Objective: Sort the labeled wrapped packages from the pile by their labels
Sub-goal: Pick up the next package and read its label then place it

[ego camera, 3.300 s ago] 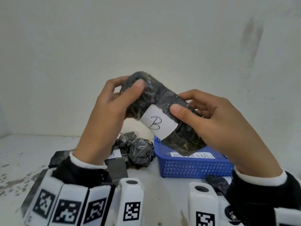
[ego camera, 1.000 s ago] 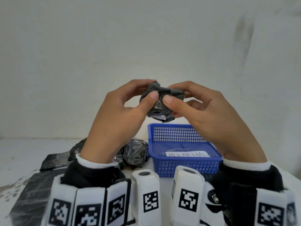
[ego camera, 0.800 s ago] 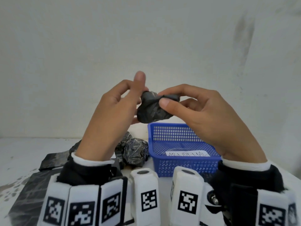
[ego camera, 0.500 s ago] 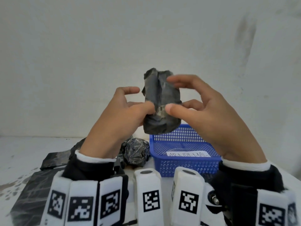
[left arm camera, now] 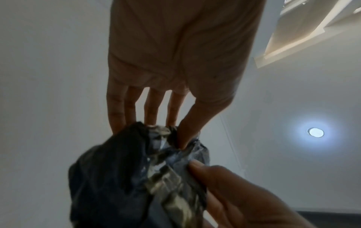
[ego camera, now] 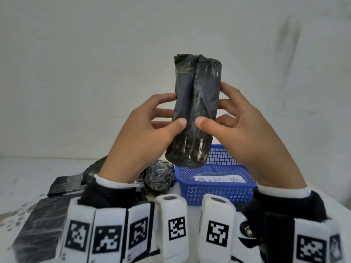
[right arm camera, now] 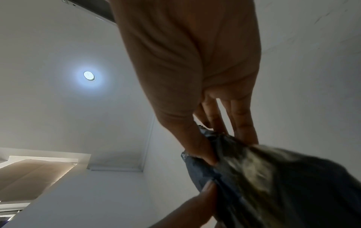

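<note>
— What's in hand? 
— Left hand (ego camera: 144, 133) and right hand (ego camera: 247, 133) pinch a black wrapped cylinder package (ego camera: 195, 111) upright above the blue basket (ego camera: 218, 188); no label faces us.
— Next? 
— Likely turning it to read the label; the pile (ego camera: 157, 177) waits beyond.

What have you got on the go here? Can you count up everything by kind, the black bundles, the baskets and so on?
Black wrapped packages: 4, that is the tall package held upright by the left hand and right hand, a round package, and two flat packages on the table; more may hide behind the hands.
Blue basket: 1
Paper label in it: 1
Total: 6
</note>
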